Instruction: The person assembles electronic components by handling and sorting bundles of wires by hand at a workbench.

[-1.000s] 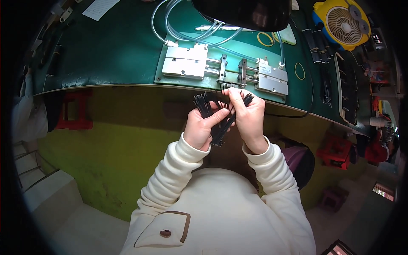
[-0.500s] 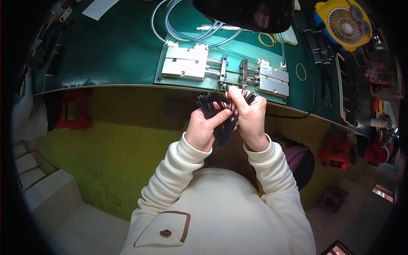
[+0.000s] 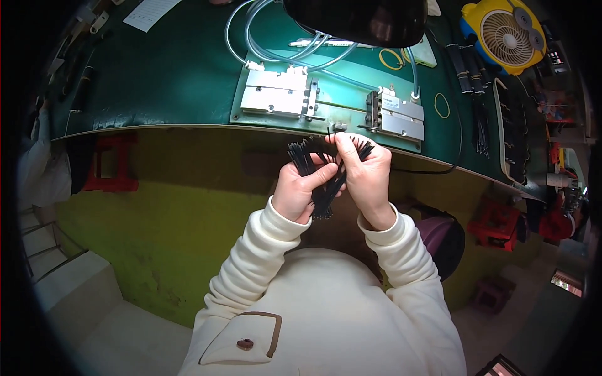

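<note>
the lower end of the bundle of thin black strips [image 3: 323, 182] is hidden between the two palms, so how it is tied cannot be told. the left hand [image 3: 301, 191] is closed around the bundle from the left side, fingers curled over it. the right hand [image 3: 367, 175] is also closed, and its thumb and first fingers pinch some strips near the top, where one strip stands up higher than the others. the bundle is in front of the chest, just below the edge of the green table [image 3: 163, 81], and its upper ends spread like a fan.

a dark round object [image 3: 357, 19] at the top of the picture covers part of the table, and what it is cannot be made out. the clear tubes [image 3: 263, 31] go under it.

on the right of the table lies a long dark tray [image 3: 520, 125]; what is inside is too dark to see well. beside it lie more black strips [image 3: 480, 125].

on the table, above the hands, a green plate carries two metal blocks [image 3: 276, 94] with a gap between them. a yellow fan [image 3: 501, 28] stands at the far right corner, and a yellow rubber ring [image 3: 442, 105] lies near the right block. under the table stand red stools [image 3: 110, 163].
</note>
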`<state>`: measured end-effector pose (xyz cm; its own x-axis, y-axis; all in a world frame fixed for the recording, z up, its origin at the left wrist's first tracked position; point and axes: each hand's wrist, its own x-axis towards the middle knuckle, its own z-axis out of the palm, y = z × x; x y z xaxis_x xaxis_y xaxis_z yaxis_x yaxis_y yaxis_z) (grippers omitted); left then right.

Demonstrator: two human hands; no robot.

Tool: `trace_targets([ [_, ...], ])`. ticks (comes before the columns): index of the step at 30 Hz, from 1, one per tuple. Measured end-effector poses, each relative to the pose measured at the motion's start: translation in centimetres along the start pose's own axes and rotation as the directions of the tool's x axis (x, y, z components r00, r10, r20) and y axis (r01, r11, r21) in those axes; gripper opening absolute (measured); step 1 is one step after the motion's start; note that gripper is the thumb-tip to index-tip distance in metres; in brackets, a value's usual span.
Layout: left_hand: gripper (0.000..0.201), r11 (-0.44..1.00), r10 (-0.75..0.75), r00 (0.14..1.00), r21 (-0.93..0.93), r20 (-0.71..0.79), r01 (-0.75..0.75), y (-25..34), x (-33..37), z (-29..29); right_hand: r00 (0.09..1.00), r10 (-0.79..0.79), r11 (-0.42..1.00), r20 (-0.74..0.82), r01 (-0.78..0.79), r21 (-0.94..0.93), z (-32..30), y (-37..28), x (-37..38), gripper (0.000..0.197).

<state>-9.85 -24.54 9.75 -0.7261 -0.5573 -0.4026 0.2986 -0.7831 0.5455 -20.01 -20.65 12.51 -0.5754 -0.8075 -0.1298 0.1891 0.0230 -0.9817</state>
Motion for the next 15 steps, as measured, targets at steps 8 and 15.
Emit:
trace_targets([
  [8,0.006,1.000,-0.010,1.000,0.012,-0.010,0.010,-0.01,0.16,0.16,1.000,-0.006,1.000,-0.029,0.005,-0.030,-0.29,0.62,0.34,0.019],
  [15,0.006,1.000,-0.017,0.999,0.009,-0.033,0.017,0.01,0.35,0.42,0.998,0.028,1.000,-0.053,-0.028,0.003,-0.44,0.72,0.77,0.020],
])
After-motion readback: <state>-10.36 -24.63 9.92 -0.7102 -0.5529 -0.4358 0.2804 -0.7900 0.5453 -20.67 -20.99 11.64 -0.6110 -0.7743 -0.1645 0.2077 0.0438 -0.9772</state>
